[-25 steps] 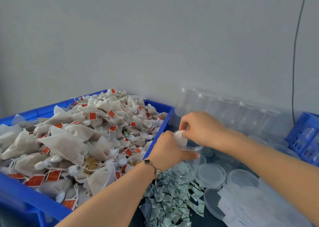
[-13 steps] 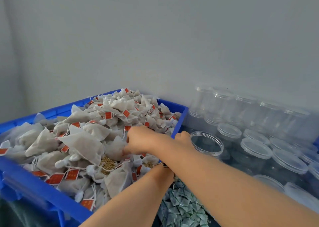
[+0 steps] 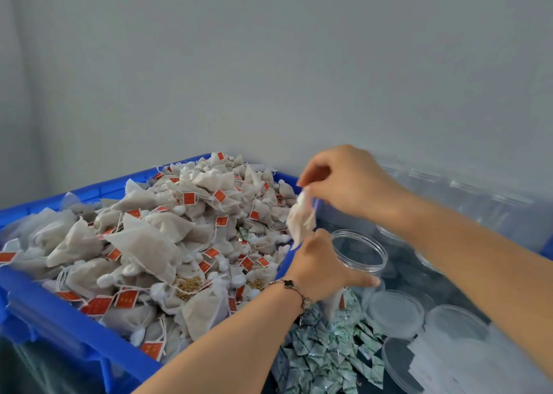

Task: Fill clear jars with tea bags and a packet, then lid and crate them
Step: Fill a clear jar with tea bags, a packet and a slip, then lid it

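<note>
While the left hand [image 3: 321,269] wraps its fingers around the side of an open clear jar [image 3: 359,254], the right hand [image 3: 348,184] pinches a pale tea bag [image 3: 300,223] by its top between thumb and fingertips. That bag hangs just left of the jar's rim, over the near corner of a blue crate [image 3: 59,318], and its lower end touches the left hand. A bracelet [image 3: 294,292] circles the left wrist. The crate fills the left half of the view and is heaped with tea bags [image 3: 149,244], beige mesh pouches with white strings and small red tags; 1 or 2 show loose yellow-brown grains through the mesh. It sits against a plain grey-white wall [image 3: 269,64] that takes up the whole upper half of the view, with a faint vertical corner line at far left. Below the jar, on a dark work surface [image 3: 371,386], lies a spread of small green-and-white packets [image 3: 326,360]. To their right lie translucent round lids [image 3: 395,314], flat and partly overlapping, beside a stack of white sheets or sachets [image 3: 449,369] too blurred to identify. More clear jars [image 3: 478,202] stand in rows along the wall behind the right forearm, some of them capped. A sliver of another blue crate [image 3: 549,247] shows at the right edge.
</note>
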`<state>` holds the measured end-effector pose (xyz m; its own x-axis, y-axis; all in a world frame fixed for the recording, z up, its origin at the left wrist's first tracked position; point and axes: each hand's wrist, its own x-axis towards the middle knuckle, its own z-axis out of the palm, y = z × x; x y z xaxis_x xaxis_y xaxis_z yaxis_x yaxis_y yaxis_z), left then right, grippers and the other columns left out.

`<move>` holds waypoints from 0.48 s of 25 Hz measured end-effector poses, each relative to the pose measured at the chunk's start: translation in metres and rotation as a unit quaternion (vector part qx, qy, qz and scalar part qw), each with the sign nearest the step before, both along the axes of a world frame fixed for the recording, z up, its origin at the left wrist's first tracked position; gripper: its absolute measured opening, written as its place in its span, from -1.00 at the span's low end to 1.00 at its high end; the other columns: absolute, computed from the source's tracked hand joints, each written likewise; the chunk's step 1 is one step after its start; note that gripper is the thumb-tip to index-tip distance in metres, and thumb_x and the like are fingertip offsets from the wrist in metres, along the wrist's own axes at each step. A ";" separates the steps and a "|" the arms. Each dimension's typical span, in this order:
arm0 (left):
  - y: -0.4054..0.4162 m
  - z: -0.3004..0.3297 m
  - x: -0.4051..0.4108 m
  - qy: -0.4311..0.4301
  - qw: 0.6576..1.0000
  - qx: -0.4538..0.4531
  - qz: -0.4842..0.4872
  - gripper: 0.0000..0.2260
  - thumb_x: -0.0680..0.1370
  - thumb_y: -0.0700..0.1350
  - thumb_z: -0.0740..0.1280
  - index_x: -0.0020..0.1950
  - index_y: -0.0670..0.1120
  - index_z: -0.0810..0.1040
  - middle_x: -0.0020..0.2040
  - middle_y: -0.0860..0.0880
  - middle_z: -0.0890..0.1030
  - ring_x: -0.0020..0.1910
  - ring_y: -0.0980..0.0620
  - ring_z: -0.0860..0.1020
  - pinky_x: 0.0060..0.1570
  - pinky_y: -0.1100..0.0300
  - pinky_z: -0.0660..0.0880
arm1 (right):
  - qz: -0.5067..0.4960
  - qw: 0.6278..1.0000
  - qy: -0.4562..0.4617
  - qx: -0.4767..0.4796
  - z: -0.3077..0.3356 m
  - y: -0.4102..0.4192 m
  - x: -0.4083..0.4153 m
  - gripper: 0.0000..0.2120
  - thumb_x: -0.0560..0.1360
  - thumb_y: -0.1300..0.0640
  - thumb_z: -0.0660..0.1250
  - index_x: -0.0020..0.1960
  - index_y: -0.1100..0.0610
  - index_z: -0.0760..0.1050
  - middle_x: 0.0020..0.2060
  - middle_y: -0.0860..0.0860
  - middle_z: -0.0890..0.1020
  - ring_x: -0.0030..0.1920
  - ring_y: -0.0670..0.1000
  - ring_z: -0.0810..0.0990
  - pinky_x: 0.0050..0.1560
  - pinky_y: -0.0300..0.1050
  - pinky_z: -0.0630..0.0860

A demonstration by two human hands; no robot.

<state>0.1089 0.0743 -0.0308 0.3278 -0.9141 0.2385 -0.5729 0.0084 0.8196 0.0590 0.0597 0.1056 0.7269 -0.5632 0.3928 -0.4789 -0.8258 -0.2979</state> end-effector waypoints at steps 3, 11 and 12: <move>-0.003 -0.002 -0.003 0.031 0.997 -0.048 -0.045 0.00 0.20 0.12 0.62 0.50 -0.01 0.15 0.39 0.04 0.32 0.36 0.06 0.32 0.27 0.21 0.36 | -0.038 0.999 -0.036 0.016 0.008 -0.009 -0.038 -0.72 0.38 0.30 0.40 -0.34 -0.07 0.55 -0.41 -0.17 0.59 -0.49 -0.30 0.51 -0.39 -0.39 0.48; -0.007 -0.001 -0.001 0.000 0.999 0.034 -0.006 -0.23 0.14 0.27 0.57 0.12 -0.21 0.47 -0.13 0.00 0.45 -0.25 0.11 0.36 -0.32 0.10 0.39 | -0.122 0.991 0.061 0.012 -0.019 -0.030 -0.071 -0.78 0.41 0.25 0.39 -0.28 -0.06 0.56 -0.33 -0.16 0.59 -0.26 -0.14 0.56 -0.30 -0.40 0.38; -0.005 -0.001 -0.002 -0.005 0.999 0.033 -0.003 -0.23 0.13 0.27 0.57 0.14 -0.17 0.46 -0.10 0.03 0.45 -0.24 0.13 0.37 -0.34 0.20 0.36 | -0.126 0.988 0.093 0.015 -0.022 -0.029 -0.068 -0.82 0.43 0.21 0.39 -0.26 -0.05 0.57 -0.28 -0.13 0.62 -0.21 -0.10 0.57 -0.24 -0.33 0.40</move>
